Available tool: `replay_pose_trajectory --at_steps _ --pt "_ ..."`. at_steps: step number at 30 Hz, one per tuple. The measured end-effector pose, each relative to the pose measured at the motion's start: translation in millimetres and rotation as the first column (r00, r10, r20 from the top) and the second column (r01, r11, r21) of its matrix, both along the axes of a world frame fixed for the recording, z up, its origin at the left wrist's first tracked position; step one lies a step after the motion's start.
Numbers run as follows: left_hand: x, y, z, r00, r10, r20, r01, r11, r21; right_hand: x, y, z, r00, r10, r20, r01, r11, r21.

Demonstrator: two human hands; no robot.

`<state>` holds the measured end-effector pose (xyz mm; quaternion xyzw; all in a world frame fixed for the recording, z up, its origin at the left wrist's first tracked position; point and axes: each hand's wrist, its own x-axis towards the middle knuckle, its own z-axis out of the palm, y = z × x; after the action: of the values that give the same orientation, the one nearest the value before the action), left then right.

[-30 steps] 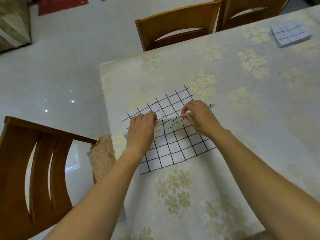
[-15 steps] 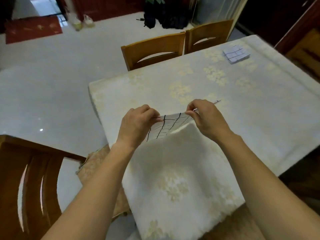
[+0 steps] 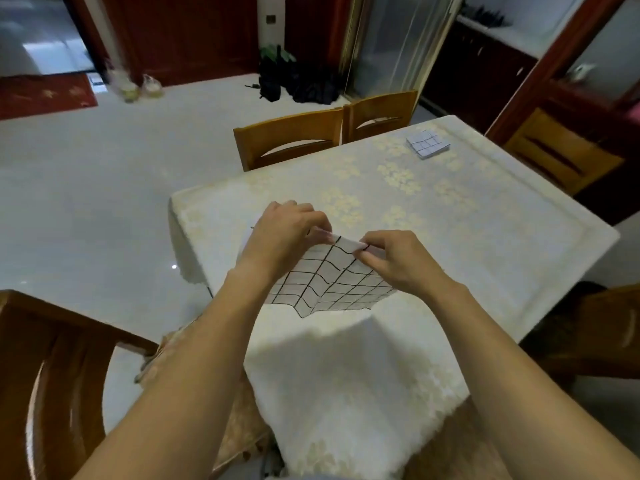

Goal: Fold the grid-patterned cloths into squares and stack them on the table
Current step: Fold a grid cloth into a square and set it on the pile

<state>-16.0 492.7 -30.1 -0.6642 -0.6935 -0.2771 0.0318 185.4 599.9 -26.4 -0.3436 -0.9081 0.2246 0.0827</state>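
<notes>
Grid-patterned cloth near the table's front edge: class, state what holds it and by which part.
Both hands hold the grid-patterned cloth: left hand and right hand pinch its raised top edge.

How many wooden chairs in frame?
5: two side by side at the table's far-left edge, one near left, one far right, one near right, partly hidden.

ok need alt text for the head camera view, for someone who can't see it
Two bare hands, left hand and right hand, pinch the top edge of a grid-patterned cloth, lifting it above a table with a pale floral covering. A stack of folded grid cloths sits at the far corner, near wooden chairs.
</notes>
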Motion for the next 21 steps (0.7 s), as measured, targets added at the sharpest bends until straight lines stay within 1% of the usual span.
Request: replay_pose_trajectory --at_steps 4,6,7,8,10,12,13,14,17,19,21 --pt "-2.8 3.7 3.2 0.997 0.073 -0.008 -0.073 0.995 0.061 3.0 -8.8 13.5 0.998 0.016 -0.062 -0.024 0.989 -0.143" --pt "1.2 6.9 4.2 0.994 0.111 -0.005 -0.111 0.991 0.077 3.1 -10.6 17.9 0.994 0.010 -0.109 -0.026 0.988 -0.151" --pt "4.4 8.4 3.2 0.992 0.120 0.033 -0.122 0.991 0.061 2.7 -10.9 20.0 0.991 -0.004 -0.134 -0.015 0.990 -0.142" --pt "7.8 9.1 1.7 0.987 0.124 0.100 -0.128 0.991 0.042 1.8 -10.9 21.9 0.988 -0.020 -0.155 0.000 0.992 -0.126" --pt "13.7 7.5 -2.9 0.948 0.102 0.301 -0.108 0.994 0.003 0.8 -10.6 25.2 0.980 -0.053 -0.191 0.035 0.995 -0.097" --pt "18.8 4.0 -9.8 0.859 0.021 0.512 0.000 0.999 -0.041 0.4 -10.5 27.1 0.974 -0.078 -0.213 0.064 0.995 -0.072" --pt "21.7 2.0 -13.5 0.814 -0.019 0.580 0.072 0.995 -0.068 0.4 -10.6 28.0 0.971 -0.085 -0.225 0.074 0.995 -0.060" --pt "24.8 -0.1 -16.4 0.787 -0.045 0.615 0.131 0.987 -0.095 0.1 -10.4 28.4 0.968 -0.084 -0.239 0.076 0.996 -0.040" --pt "30.3 -3.8 -23.1 0.782 -0.055 0.621 0.186 0.971 -0.149 -3.4 -10.4 28.8 0.963 -0.030 -0.267 0.049 0.997 0.063" --pt "30.2 -4.0 -24.1 0.781 -0.048 0.623 0.185 0.970 -0.157 -5.6 -11.7 30.7 0.951 -0.039 -0.308 0.062 0.996 0.067" --pt "30.2 -4.4 -22.4 0.796 -0.043 0.604 0.168 0.974 -0.152 -6.4 -13.7 34.2 0.934 -0.070 -0.351 0.087 0.996 0.031"
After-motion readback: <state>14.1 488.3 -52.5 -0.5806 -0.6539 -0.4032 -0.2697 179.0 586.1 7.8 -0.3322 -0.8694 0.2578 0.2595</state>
